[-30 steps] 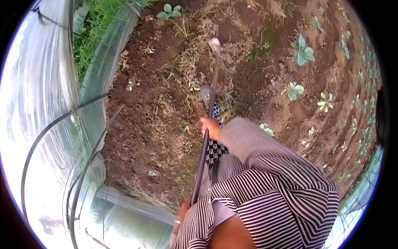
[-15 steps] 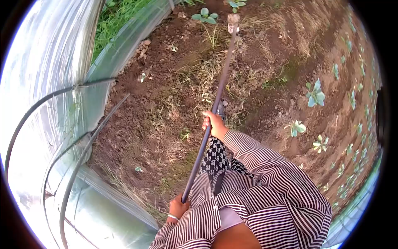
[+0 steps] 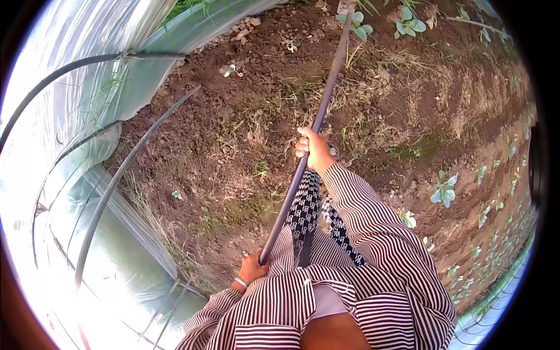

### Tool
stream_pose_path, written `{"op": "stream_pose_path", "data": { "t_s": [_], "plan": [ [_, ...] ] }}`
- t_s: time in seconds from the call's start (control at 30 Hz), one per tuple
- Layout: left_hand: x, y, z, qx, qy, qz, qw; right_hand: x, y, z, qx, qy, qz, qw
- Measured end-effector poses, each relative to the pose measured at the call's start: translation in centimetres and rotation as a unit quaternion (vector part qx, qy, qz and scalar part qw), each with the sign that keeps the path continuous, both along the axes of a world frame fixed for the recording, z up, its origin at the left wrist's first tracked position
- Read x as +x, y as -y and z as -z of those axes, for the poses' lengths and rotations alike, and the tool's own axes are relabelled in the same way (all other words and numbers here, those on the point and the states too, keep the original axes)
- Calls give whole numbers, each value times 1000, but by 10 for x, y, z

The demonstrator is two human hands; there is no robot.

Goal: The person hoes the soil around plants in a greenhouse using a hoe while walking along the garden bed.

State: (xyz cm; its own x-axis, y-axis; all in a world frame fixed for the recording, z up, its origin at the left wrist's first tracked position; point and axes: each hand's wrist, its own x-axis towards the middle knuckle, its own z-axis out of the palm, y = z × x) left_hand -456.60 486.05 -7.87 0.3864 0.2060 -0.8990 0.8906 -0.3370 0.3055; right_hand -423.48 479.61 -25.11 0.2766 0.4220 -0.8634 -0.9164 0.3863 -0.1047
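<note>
A long-handled hoe (image 3: 331,87) runs from my waist up to the top edge of the head view, where only part of its pale head shows. My right hand (image 3: 315,150) wraps round the middle of the dark handle, fingers closed. Lower down, by my left hip, my left hand (image 3: 253,267) grips the handle close to its end; a bracelet circles that wrist. Beside the hoe's far end grow leafy seedlings (image 3: 410,24) in brown soil (image 3: 233,151) scattered with dry grass.
Clear plastic sheeting (image 3: 93,111) walls the left side, held by a curved black pipe (image 3: 44,87) and a grey pipe (image 3: 125,166) that leans over the soil edge. More seedlings (image 3: 444,189) stand in rows at right. A small seedling (image 3: 177,195) grows at lower left.
The view has shifted, and the hoe's head has moved up to the top edge. Both hands keep their hold on the handle and appear higher in view.
</note>
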Motion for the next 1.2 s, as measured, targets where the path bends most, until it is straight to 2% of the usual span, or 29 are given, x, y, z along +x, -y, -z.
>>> {"op": "stream_pose_path", "data": {
  "t_s": [0.13,0.2,0.27,0.4,0.53,0.67,0.73,0.77,0.87,0.93,0.97,1.0,1.07,1.1,1.2],
  "plan": [
    [-20,18,10,57,9,-23,998,-9,-11,10,-22,-23,-32,999],
    [-20,27,12,79,-23,-21,996,-9,-13,8,-17,-17,-50,998],
    [-19,39,16,72,15,-75,994,-12,-17,10,-15,-11,-60,998],
    [-26,64,35,125,66,-93,986,-16,-24,10,9,17,-85,996],
    [-17,83,72,180,49,-193,963,-27,-46,3,-80,86,-180,977],
    [-27,103,112,177,30,-254,951,-53,-72,60,-141,135,-236,952],
    [-27,116,107,169,-19,-233,957,-88,-74,115,-175,120,-298,931],
    [-21,122,90,147,-26,-243,958,-106,-69,126,-186,107,-318,923],
    [-52,137,66,104,-80,-266,955,-152,-48,113,-163,101,-348,918],
    [-57,143,43,148,-83,-261,950,-162,-41,88,-167,34,-367,914],
    [-63,146,41,158,-91,-265,947,-174,-33,93,-144,17,-329,933],
    [-72,148,45,175,-104,-242,949,-172,-32,89,-111,-16,-312,943],
    [-100,155,78,215,-86,-212,949,-160,-40,80,-124,-15,-304,944],
    [-96,151,91,232,-81,-214,945,-149,-45,78,-83,2,-294,952],
    [-58,129,135,213,-8,-260,942,-105,-69,80,-98,102,-283,949]
  ]
}}
